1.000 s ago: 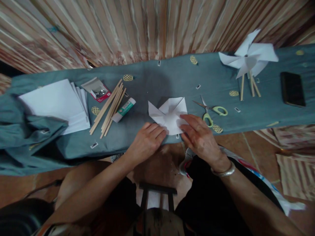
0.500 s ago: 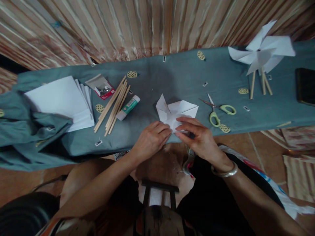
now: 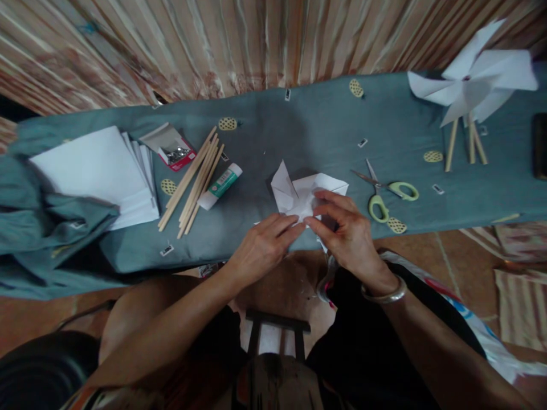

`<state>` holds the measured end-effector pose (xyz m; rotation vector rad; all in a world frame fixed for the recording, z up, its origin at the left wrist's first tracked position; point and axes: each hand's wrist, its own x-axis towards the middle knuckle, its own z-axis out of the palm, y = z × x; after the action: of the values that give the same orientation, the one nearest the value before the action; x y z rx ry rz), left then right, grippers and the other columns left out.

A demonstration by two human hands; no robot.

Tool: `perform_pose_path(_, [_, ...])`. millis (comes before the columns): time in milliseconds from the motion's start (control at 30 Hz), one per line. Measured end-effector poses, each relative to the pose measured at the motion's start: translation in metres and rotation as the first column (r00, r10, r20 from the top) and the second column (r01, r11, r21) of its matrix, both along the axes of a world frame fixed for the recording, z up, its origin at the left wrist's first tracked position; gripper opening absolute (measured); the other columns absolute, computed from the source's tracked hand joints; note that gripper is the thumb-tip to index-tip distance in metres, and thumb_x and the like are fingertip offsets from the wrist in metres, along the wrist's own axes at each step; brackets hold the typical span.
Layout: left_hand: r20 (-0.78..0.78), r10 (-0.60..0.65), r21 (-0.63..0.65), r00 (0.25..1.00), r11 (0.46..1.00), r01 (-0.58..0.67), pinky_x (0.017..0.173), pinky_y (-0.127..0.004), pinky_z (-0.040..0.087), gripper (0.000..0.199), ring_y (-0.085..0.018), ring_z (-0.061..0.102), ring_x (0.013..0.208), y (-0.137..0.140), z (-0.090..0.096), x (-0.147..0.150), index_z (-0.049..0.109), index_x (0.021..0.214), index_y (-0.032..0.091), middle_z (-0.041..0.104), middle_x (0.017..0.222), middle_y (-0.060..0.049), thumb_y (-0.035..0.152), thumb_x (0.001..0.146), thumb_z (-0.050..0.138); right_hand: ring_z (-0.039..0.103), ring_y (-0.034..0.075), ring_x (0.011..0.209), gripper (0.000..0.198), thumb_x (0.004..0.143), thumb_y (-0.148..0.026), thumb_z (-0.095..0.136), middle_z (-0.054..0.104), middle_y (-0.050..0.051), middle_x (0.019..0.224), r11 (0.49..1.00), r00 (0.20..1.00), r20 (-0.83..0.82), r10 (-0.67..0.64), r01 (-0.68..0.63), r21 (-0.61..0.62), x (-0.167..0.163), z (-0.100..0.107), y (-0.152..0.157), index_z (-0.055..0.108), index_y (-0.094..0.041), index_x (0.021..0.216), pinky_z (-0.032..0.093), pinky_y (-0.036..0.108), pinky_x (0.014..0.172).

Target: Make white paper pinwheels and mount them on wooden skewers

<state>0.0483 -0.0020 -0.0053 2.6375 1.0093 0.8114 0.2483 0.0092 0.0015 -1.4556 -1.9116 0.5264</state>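
Observation:
A partly folded white paper pinwheel (image 3: 284, 191) lies at the table's near edge, with one corner standing up on its left and folded flaps on its right. My left hand (image 3: 267, 242) is closed, fingertips pressing on the paper's near edge. From the right, my right hand (image 3: 344, 228), with a bangle at the wrist, pinches the same paper between thumb and curled fingers. Both sets of fingertips almost meet, hiding the paper's near part. Just right of my right hand lie opened scissors (image 3: 378, 191) with green handles.
Left of the paper are a glue stick (image 3: 220, 187), several wooden sticks (image 3: 192, 182), a red box of metal pins or clips (image 3: 173, 148) and a stack of white paper (image 3: 98, 176). Finished white pinwheels (image 3: 474, 85) on sticks lie far right, near a dark object (image 3: 541, 145).
My fingertips have shifted slightly along the paper's near edge, and my right fingers are more curled. The view has moved a little; the objects on the table stay in place.

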Motion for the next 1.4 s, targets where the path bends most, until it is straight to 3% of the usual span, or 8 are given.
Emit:
perform_pose_path(633, [0.078,0.053,-0.134,0.996,0.99,-0.042,0.081,-0.033,0.059,0.021,-0.019,0.065,0.094,0.0005,-0.0024,0.0018,0.062,0.112,0.011,0.068,0.103,-0.01,0.016,0.095,0.052,0.06,0.027,0.117,0.02,0.091,-0.041,0.06,0.067,0.009,0.122,0.998,0.995,0.091,0.044,-0.048,0.048,-0.0027,-0.0006,-0.0035,0.069,-0.024,0.092,0.049,0.048,0.102])
perform_pose_path(1033, [0.074,0.041,-0.177,0.996,0.984,-0.027,0.083,-0.034,0.058,0.02,-0.019,0.064,0.096,0.0022,-0.0021,0.0022,0.064,0.11,0.011,0.067,0.101,-0.01,0.014,0.094,0.052,0.058,0.026,0.121,0.015,0.093,-0.03,0.056,0.064,0.005,0.125,0.992,0.988,0.13,0.089,-0.099,0.074,-0.0021,-0.0014,-0.0067,0.069,-0.028,0.098,0.048,0.048,0.105])
perform_pose_path(1267, [0.082,0.047,-0.197,0.996,0.98,-0.03,0.084,-0.035,0.058,0.02,-0.019,0.064,0.097,0.0021,-0.0026,0.0022,0.064,0.109,0.014,0.066,0.102,-0.009,0.015,0.094,0.052,0.048,0.028,0.133,0.04,0.095,-0.02,0.045,0.054,0.003,0.14,0.982,0.968,0.214,0.135,-0.159,0.101,-0.0026,-0.0022,-0.0062,0.056,-0.037,0.13,0.042,0.053,0.11])
perform_pose_path(1400, [0.077,0.048,-0.194,0.996,0.98,-0.033,0.083,-0.034,0.058,0.019,-0.019,0.065,0.096,0.0021,-0.0012,0.0024,0.065,0.108,0.014,0.067,0.1,-0.008,0.014,0.094,0.052,0.044,0.03,0.137,0.049,0.095,-0.018,0.042,0.049,0.002,0.146,0.984,0.959,0.242,0.147,-0.167,0.065,-0.0035,-0.0034,-0.007,0.048,-0.042,0.138,0.043,0.056,0.108])
